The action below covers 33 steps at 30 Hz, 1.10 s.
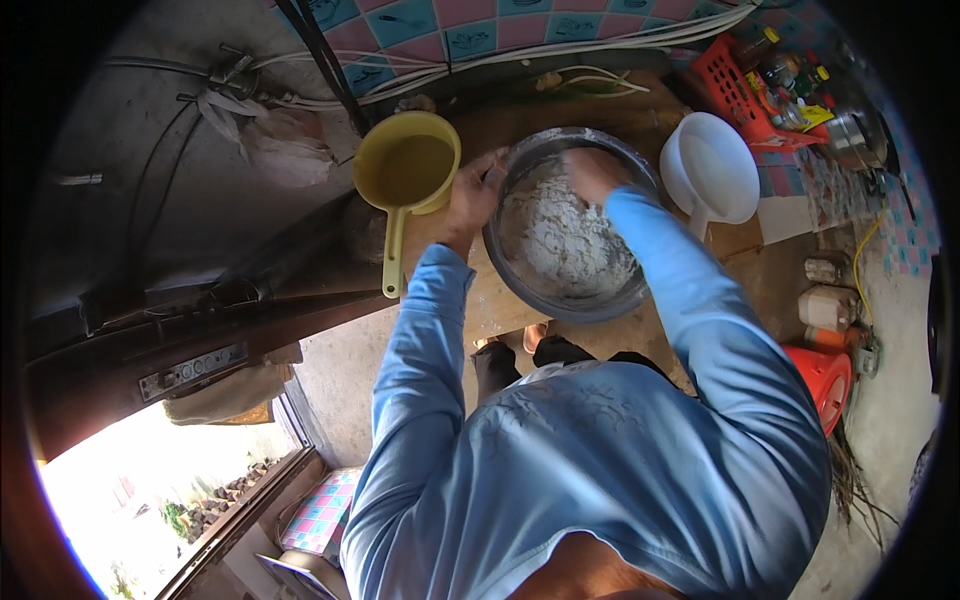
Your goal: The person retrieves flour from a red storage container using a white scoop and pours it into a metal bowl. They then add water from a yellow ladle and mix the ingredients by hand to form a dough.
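Note:
A large dark grey basin on a wooden table holds a mass of lumpy white flour or dough. My left hand is at the basin's left rim, between it and a yellow plastic dipper with a handle pointing down. Whether those fingers grip the rim is not clear. Inside the basin, at its upper right, my right hand is blurred and reaches into the white mass; its fingertips are hidden. To the right of the basin sits a white plastic dipper with a pale content.
A red plastic basket of bottles and packets stands at the back right, near a metal pot. White cables run along the tiled wall. The wooden table's near edge lies before my body. A red bucket is at right.

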Motion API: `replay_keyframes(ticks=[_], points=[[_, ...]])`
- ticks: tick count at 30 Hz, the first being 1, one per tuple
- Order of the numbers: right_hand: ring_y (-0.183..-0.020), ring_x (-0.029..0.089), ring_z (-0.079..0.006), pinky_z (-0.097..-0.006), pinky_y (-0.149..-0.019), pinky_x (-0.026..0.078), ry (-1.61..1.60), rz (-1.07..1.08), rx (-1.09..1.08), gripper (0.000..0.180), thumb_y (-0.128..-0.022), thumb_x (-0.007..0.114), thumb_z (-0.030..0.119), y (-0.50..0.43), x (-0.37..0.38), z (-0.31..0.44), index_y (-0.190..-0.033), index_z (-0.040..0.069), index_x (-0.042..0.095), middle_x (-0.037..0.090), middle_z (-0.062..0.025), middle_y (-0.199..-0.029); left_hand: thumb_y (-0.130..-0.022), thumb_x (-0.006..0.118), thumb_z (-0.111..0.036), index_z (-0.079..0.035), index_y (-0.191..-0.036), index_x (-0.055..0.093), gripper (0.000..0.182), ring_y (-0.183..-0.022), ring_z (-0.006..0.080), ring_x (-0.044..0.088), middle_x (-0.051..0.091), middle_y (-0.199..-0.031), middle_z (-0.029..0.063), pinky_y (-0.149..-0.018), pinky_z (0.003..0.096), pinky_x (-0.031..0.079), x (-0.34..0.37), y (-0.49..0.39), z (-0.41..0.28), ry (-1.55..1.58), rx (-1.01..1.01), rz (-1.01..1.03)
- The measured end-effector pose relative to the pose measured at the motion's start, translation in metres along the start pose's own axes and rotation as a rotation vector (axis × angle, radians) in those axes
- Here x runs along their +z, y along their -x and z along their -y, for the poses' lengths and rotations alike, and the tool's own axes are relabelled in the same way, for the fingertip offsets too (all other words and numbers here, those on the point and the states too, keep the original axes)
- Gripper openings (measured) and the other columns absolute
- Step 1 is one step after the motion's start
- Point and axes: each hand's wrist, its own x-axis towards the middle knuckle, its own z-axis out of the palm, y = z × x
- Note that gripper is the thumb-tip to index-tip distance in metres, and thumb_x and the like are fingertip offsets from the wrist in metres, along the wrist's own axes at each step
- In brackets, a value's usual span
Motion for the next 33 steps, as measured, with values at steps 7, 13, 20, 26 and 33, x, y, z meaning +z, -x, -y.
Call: replay_keyframes(ticks=[7, 13, 20, 26, 33], points=[[-0.089, 0.065, -0.0397, -0.048, -0.078, 0.051, -0.063, -0.067, -0.049, 0.021, -0.081, 0.054, 0.012, -0.003, 0.011, 0.02, -0.09, 0.001, 0.069, 0.066, -0.0239, -0.095, -0.093, 0.055, -0.011, 0.004, -0.113, 0.063, 0.026, -0.103, 0.0194, 0.063, 0.068, -0.11, 0.0154, -0.091, 0.0293, 0.046, 0.006, -0.002, -0.017, -0.097, 0.056, 0.0], [-0.086, 0.065, -0.0378, -0.0446, -0.076, 0.051, -0.081, 0.005, -0.585, 0.019, -0.073, 0.063, 0.012, 0.029, 0.035, 0.083, -0.089, 0.005, 0.071, 0.067, -0.0227, -0.091, -0.094, 0.054, -0.011, 0.002, -0.117, 0.063, 0.028, -0.103, 0.0163, 0.06, 0.066, -0.113, 0.0127, -0.092, 0.0287, 0.045, 0.0, -0.025, -0.005, -0.132, 0.067, 0.075], [-0.091, 0.065, -0.0395, -0.0485, -0.079, 0.052, -0.025, -0.176, -0.007, 0.022, -0.084, 0.054, 0.016, -0.017, 0.01, 0.005, -0.088, 0.002, 0.07, 0.067, -0.0223, -0.096, -0.09, 0.048, -0.006, -0.002, -0.133, 0.047, 0.044, -0.088, 0.0347, 0.065, 0.064, -0.102, 0.0241, -0.08, 0.0387, 0.051, 0.01, 0.031, -0.031, -0.722, -0.001, -0.11], [-0.083, 0.064, -0.0417, -0.0499, -0.075, 0.05, -0.231, -0.194, -0.104, 0.022, -0.078, 0.054, 0.017, -0.021, 0.008, 0.042, -0.08, -0.001, 0.067, 0.065, -0.0254, -0.085, -0.091, 0.043, -0.003, -0.001, -0.138, 0.043, 0.047, -0.083, 0.0285, 0.065, 0.064, -0.093, 0.0209, -0.078, 0.0353, 0.051, 0.011, 0.063, -0.017, -0.331, 0.025, -0.18], [-0.069, 0.064, -0.04, -0.048, -0.065, 0.051, 0.087, 0.075, -0.676, 0.018, -0.072, 0.06, 0.014, 0.058, 0.025, 0.085, -0.074, -0.002, 0.068, 0.064, -0.0252, -0.076, -0.092, 0.046, -0.007, 0.003, -0.126, 0.055, 0.037, -0.107, 0.0301, 0.062, 0.063, -0.114, 0.0247, -0.091, 0.0329, 0.047, 0.006, 0.033, -0.012, -0.334, 0.043, -0.296]])
